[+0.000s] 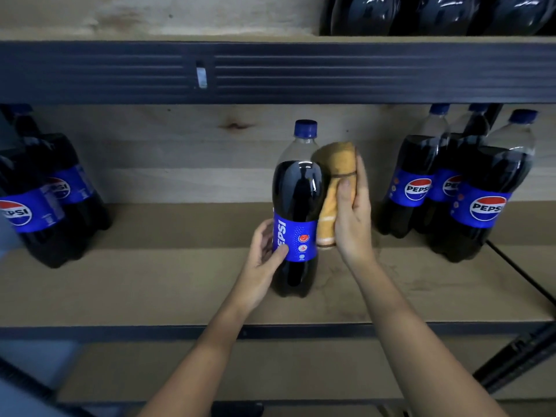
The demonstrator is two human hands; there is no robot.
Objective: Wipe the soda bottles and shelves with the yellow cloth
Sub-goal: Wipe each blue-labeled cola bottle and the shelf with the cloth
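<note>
A tall Pepsi bottle with a blue cap and blue label stands upright in the middle of the wooden shelf. My left hand grips its lower left side, thumb across the label. My right hand holds the folded yellow cloth and presses it against the bottle's right side, from shoulder down to label.
Three Pepsi bottles stand grouped at the shelf's right, two more at the left. A dark metal beam fronts the shelf above, which carries dark bottles at top right. A lower shelf lies below.
</note>
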